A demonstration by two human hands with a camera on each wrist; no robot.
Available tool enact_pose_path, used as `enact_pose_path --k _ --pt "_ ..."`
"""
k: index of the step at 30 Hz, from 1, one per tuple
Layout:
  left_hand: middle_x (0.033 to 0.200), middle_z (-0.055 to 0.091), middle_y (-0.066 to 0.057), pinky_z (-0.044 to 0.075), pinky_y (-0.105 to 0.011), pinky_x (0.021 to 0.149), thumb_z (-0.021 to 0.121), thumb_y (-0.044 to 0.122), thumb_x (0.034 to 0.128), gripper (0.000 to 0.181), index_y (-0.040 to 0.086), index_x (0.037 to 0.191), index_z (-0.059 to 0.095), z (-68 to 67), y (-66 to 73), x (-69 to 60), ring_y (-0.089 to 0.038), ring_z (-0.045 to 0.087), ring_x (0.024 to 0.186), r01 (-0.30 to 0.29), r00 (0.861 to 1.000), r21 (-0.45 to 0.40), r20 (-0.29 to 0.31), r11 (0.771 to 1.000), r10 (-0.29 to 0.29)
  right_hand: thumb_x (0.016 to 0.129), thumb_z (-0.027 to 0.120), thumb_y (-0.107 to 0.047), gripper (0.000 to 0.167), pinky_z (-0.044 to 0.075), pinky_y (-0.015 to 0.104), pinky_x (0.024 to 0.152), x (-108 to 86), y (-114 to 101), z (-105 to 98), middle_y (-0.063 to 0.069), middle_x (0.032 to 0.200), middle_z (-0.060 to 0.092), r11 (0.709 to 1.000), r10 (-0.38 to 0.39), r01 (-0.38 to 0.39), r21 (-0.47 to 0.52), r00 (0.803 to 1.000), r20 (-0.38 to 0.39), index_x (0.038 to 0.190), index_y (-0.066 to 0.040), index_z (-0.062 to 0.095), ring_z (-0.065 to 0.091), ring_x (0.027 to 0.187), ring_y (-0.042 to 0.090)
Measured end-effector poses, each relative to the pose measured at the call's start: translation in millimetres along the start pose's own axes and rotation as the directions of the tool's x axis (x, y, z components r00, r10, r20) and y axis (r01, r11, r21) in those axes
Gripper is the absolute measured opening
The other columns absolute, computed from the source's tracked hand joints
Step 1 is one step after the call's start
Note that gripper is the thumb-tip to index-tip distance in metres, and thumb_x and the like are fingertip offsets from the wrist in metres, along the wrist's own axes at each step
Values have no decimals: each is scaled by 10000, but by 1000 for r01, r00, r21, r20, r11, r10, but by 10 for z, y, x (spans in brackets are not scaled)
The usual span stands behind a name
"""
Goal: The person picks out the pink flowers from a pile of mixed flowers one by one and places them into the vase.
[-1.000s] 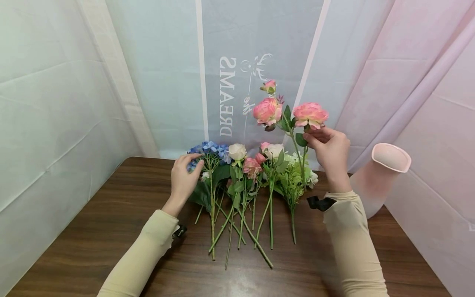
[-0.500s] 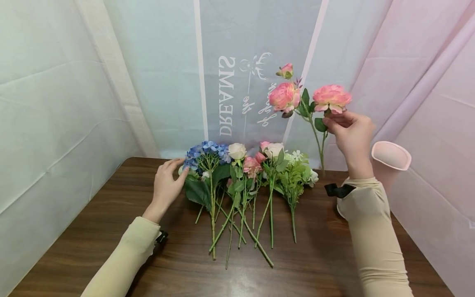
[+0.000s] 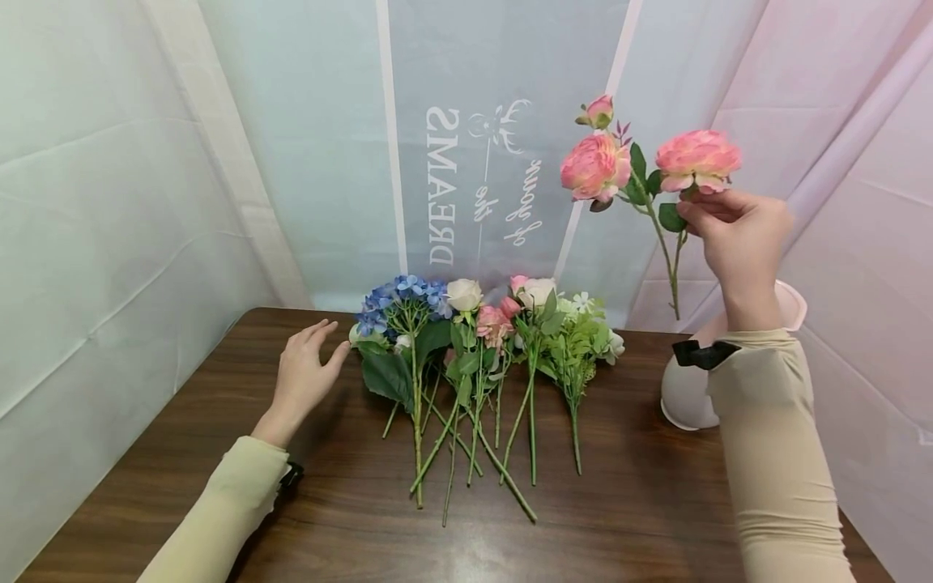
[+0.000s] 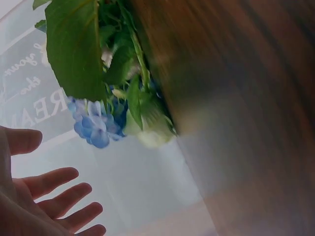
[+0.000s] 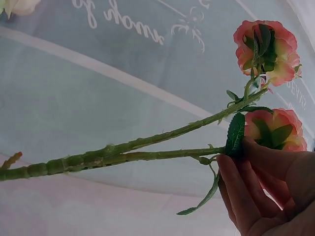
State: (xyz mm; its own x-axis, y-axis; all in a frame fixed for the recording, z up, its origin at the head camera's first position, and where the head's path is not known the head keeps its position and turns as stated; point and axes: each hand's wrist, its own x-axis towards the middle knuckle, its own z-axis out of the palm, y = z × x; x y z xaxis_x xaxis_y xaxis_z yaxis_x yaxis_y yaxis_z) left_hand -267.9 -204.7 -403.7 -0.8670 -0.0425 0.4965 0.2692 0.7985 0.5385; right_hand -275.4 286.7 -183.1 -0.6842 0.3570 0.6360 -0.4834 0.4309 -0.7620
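Note:
My right hand (image 3: pixel 747 243) pinches a pink artificial flower stem (image 3: pixel 674 283) just below one of its blooms, holding it up in the air above the table's right side. It bears two full pink blooms and a bud; the right wrist view shows the forked green stem (image 5: pixel 93 160) and thumb and fingers at a leaf under one bloom. My left hand (image 3: pixel 306 372) has its fingers extended and holds nothing, just left of a blue hydrangea (image 3: pixel 404 304). In the left wrist view the spread fingers (image 4: pixel 64 201) are apart from the blue petals (image 4: pixel 98 130) and a large leaf.
Beside the hydrangea lie white roses (image 3: pixel 464 295), pink flowers (image 3: pixel 494 324) and green foliage (image 3: pixel 572 356), their stems crossing on the brown wooden table (image 3: pixel 350 502). A pink-and-white vase (image 3: pixel 685 397) stands at the right, partly hidden behind my right arm. Fabric curtains (image 3: pixel 321 162) surround the table.
My right hand has lifted the pink flower stem up and to the right, away from the other flowers. My left hand has moved left, off the hydrangea.

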Motion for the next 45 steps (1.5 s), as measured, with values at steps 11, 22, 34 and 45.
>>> enact_pose_path --k 11,22,34,45 --pt "1421 435 -231 264 -686 974 532 352 957 536 0 1360 487 -202 -179 -89 -470 344 1292 23 1000 79 14 997 -24 747 774 -81 229 472 39 650 78 -116 -135 -308 640 634 995 -31 26 -100 998 -48 976 -93 764 624 630 -126" --pt "1421 415 -257 245 -684 980 506 361 967 549 -23 1358 470 -363 -354 -161 -495 324 1284 49 998 123 19 991 -52 739 785 -94 242 470 33 660 132 -270 -213 -319 627 631 993 -26 17 -116 997 -73 973 -149 760 615 639 -159" --pt "1412 414 -281 234 -691 976 492 375 972 572 -48 1355 461 -470 -503 -150 -512 320 1272 53 998 109 25 993 -56 731 795 -88 212 490 58 684 106 -430 -195 -229 710 689 992 -82 68 -106 987 -135 939 -121 770 635 662 -131" --pt "1418 402 -284 239 -698 958 486 381 971 582 -36 1374 440 -512 -586 -129 -520 307 1278 32 998 138 57 990 -41 753 784 -113 223 477 41 683 125 -286 -326 -279 702 665 985 -32 7 -170 989 -145 970 -158 760 609 636 -164"
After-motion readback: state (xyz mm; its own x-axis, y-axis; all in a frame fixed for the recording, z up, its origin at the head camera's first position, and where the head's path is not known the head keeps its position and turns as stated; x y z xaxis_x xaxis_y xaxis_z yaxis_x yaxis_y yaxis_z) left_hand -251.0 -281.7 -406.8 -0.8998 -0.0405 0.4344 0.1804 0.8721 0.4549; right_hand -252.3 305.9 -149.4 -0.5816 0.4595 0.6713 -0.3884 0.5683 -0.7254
